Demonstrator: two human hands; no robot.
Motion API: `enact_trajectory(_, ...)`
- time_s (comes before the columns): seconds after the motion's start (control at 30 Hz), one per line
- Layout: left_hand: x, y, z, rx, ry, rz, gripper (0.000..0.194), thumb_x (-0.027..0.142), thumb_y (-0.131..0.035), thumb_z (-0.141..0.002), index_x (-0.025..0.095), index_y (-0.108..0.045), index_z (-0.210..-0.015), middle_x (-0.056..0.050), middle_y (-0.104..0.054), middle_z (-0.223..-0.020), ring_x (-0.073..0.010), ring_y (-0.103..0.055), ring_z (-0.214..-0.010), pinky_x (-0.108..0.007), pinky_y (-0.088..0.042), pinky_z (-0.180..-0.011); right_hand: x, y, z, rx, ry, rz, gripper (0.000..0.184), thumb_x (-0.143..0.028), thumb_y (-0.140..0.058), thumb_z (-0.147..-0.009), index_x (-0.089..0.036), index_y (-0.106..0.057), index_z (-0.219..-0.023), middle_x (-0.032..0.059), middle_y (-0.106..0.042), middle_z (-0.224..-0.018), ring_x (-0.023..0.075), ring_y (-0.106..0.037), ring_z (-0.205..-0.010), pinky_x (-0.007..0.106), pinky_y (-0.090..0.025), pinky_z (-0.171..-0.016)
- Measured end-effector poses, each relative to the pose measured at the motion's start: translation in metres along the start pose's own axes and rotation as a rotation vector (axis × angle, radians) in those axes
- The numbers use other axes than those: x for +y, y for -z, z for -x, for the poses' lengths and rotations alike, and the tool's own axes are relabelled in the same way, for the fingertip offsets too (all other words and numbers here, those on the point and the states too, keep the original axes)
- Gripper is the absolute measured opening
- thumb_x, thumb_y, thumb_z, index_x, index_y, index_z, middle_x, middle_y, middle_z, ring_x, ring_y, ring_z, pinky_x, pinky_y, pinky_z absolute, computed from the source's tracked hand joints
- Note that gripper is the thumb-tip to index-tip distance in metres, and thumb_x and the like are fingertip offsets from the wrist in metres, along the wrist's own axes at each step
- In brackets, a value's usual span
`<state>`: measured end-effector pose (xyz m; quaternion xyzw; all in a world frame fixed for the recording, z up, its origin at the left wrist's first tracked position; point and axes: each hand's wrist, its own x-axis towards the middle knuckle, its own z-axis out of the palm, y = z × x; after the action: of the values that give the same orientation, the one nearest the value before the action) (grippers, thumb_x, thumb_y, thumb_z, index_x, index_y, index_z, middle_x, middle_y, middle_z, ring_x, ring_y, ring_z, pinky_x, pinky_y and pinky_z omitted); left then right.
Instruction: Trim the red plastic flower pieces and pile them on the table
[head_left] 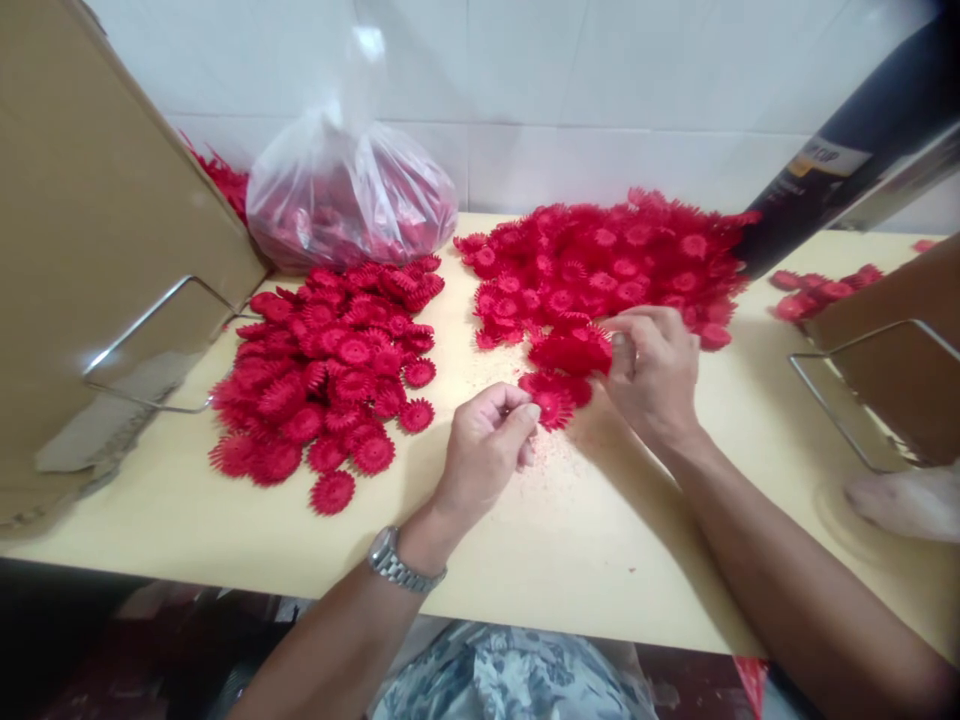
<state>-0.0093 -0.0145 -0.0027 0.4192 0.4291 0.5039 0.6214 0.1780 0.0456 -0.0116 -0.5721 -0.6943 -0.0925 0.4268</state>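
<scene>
Between finger and thumb, my left hand (491, 440) pinches the edge of a red fringed disc (553, 402) shaped like a flower. My right hand (651, 372) is closed on another red piece (571, 350), seen nearly edge-on just above that disc. Behind the right hand lies a wide heap of red fringed discs (607, 260). To the left of my left hand spreads a second pile of the same discs (337, 375). Small red crumbs are scattered on the table beneath the hands. The right fingertips are partly hidden behind the hand.
A tied clear plastic bag (352, 195) of red pieces stands by the wall. Cardboard boxes with bent wire handles flank the pale yellow table (487, 560), the left box (112, 230) tall. A dark tube (832, 150) leans at the back right, near a few more discs (825, 290).
</scene>
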Motion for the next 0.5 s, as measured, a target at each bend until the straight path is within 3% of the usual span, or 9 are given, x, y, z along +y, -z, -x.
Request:
enact_trajectory(0.07,0.0,0.001,-0.001,0.039,-0.016,-0.016,0.012,0.024,-0.059,-0.074,0.016,-0.053,-0.068,0.006,-0.05,-0.052,-0.0037,-0.045,-0.039,-0.015,-0.034,-0.037,-0.004,0.003,0.0,0.021,0.01,-0.046,0.014,-0.02,-0.048,-0.083,-0.02,-0.061,-0.088,0.0096,-0.058,-0.097,0.0238,-0.053,-0.093,0.043,-0.039,-0.08)
enact_trajectory(0.13,-0.001,0.002,-0.001,0.065,-0.032,-0.048,0.012,0.025,-0.06,-0.075,0.017,-0.054,-0.069,0.007,-0.049,-0.05,-0.0038,-0.045,-0.039,-0.015,-0.035,-0.038,-0.016,0.008,0.003,-0.023,-0.003,-0.234,0.016,-0.023,-0.05,-0.084,-0.02,-0.062,-0.093,0.0098,-0.058,-0.099,0.0224,-0.054,-0.093,0.042,-0.042,-0.081)
enact_trajectory(0.23,-0.003,0.001,0.0,0.067,-0.038,-0.095,0.012,0.028,-0.059,-0.076,0.017,-0.055,-0.073,0.006,-0.051,-0.049,-0.0054,-0.048,-0.04,-0.015,-0.038,-0.039,-0.04,0.014,0.01,-0.355,-0.111,-0.659,0.02,-0.032,-0.059,-0.081,-0.02,-0.06,-0.096,0.0065,-0.061,-0.091,0.0173,-0.057,-0.079,0.034,-0.048,-0.07)
enact_trajectory(0.3,-0.004,0.0,0.001,0.057,-0.046,-0.092,0.012,0.029,-0.059,-0.076,0.017,-0.056,-0.075,0.005,-0.054,-0.051,-0.0071,-0.051,-0.043,-0.017,-0.042,-0.042,-0.053,0.014,0.015,-0.601,-0.267,-0.914,0.02,-0.035,-0.062,-0.079,-0.019,-0.059,-0.09,0.0034,-0.063,-0.078,0.015,-0.058,-0.068,0.03,-0.049,-0.061)
enact_trajectory(0.33,-0.004,0.0,0.001,0.051,-0.049,-0.09,0.012,0.029,-0.059,-0.076,0.017,-0.057,-0.076,0.005,-0.054,-0.052,-0.0077,-0.052,-0.045,-0.018,-0.044,-0.043,-0.057,0.013,0.017,-0.661,-0.344,-1.006,0.018,-0.035,-0.061,-0.079,-0.018,-0.058,-0.085,0.0018,-0.062,-0.071,0.0142,-0.058,-0.063,0.029,-0.048,-0.058)
enact_trajectory(0.4,-0.003,-0.001,0.002,0.05,-0.053,-0.104,0.011,0.028,-0.058,-0.076,0.017,-0.058,-0.078,0.005,-0.055,-0.053,-0.008,-0.052,-0.046,-0.019,-0.046,-0.045,-0.061,0.01,0.02,-0.639,-0.445,-1.106,0.016,-0.033,-0.062,-0.079,-0.018,-0.056,-0.075,-0.001,-0.06,-0.062,0.0125,-0.056,-0.057,0.027,-0.046,-0.054)
enact_trajectory(0.5,-0.001,0.0,0.003,0.079,-0.075,-0.158,0.011,0.027,-0.058,-0.077,0.017,-0.059,-0.083,0.004,-0.056,-0.056,-0.0073,-0.052,-0.047,-0.018,-0.045,-0.046,-0.059,0.007,0.022,-0.491,-0.488,-1.069,0.015,-0.029,-0.067,-0.074,-0.017,-0.058,-0.07,-0.0023,-0.058,-0.061,0.01,-0.052,-0.055,0.024,-0.042,-0.053)
